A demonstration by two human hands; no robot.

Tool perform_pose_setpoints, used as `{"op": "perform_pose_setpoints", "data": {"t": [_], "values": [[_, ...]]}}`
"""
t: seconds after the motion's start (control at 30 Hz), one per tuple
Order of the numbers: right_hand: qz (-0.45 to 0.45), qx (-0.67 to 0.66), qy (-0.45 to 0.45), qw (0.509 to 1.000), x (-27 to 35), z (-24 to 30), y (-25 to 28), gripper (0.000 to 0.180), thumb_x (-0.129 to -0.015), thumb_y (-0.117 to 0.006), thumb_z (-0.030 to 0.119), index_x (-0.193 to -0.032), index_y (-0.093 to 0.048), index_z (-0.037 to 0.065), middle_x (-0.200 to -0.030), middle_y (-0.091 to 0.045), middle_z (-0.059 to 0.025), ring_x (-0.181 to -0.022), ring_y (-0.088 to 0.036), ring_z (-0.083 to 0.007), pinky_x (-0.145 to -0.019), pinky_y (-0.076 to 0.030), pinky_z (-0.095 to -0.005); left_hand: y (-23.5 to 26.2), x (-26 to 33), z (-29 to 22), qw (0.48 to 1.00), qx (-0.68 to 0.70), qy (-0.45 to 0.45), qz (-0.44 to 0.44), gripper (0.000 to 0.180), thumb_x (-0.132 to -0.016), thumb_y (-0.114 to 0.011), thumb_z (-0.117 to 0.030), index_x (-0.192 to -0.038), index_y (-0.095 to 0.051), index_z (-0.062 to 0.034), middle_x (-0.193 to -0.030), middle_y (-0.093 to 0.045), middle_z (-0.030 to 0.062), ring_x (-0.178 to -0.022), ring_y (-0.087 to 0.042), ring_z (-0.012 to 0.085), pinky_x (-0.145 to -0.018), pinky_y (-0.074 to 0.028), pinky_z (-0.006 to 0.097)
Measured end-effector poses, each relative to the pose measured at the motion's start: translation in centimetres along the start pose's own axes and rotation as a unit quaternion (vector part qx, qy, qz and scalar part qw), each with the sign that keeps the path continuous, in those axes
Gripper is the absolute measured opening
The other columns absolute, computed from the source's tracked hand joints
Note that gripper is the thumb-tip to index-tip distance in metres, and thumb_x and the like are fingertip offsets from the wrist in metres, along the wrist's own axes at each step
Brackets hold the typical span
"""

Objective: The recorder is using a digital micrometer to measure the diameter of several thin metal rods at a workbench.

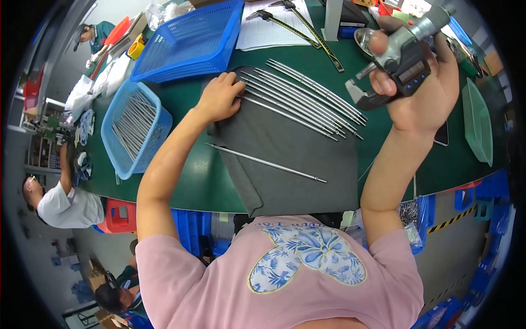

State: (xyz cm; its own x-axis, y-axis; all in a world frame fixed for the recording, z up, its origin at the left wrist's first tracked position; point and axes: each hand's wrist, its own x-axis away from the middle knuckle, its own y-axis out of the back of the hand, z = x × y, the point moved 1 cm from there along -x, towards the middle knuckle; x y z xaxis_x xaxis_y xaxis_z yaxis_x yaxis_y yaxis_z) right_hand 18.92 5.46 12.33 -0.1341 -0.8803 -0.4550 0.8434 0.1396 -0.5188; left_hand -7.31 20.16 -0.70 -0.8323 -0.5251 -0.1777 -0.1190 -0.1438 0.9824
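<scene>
My right hand (424,104) is raised at the upper right, its fingers wrapped round a digital micrometer (402,63). Between the micrometer's measuring faces I see no rod. Over the dark grey cloth (296,164), my left hand (219,97) has its fingers bent and closed on the left end of a thin metal rod (290,116); the fingertips partly hide that end. This rod is the nearest of several shiny rods (315,90) lying side by side, slanting down to the right. Closer to me, a single metal rod (268,163) lies apart on the cloth.
At the left, a blue basket (164,123) holds many thin rods. Behind it stands a larger blue basket (219,41). Two calipers (293,27) lie partly on paper sheets (246,38). A green tray (476,123) sits at the right table edge. Other people are at the left.
</scene>
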Motion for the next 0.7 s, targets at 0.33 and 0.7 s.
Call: {"op": "perform_pose_setpoints", "data": {"t": [0.33, 0.7], "values": [[-0.107, -0.071, -0.02, 0.992, -0.8, -0.6, -1.6, 0.056, -0.082, -0.028, 0.038, -0.079, -0.052, -0.012, -0.059, -0.055, -0.0228, -0.033, -0.049, -0.0201, -0.026, -0.039, -0.022, 1.8, 0.1, 0.0, 0.985, -0.065, -0.144, 0.077, 0.016, -0.061, -0.056, -0.008, -0.074, -0.047, -0.0051, -0.076, -0.049, 0.0081, -0.077, -0.049, 0.0245, -0.066, -0.04, 0.034], [0.284, -0.35, 0.086, 0.888, -3.3, -2.5, 1.0, 0.055, -0.082, -0.027, 0.037, -0.082, -0.05, -0.013, -0.062, -0.055, -0.023, -0.034, -0.049, -0.0186, -0.029, -0.041, -0.0217, 17.7, -1.4, -4.4, 0.937, 0.348, -0.003, 0.006, 0.013, -0.067, -0.061, -0.004, -0.074, -0.05, -0.0016, -0.071, -0.05, 0.0014, -0.066, -0.05, 0.0075, -0.063, -0.041, 0.021]]}}
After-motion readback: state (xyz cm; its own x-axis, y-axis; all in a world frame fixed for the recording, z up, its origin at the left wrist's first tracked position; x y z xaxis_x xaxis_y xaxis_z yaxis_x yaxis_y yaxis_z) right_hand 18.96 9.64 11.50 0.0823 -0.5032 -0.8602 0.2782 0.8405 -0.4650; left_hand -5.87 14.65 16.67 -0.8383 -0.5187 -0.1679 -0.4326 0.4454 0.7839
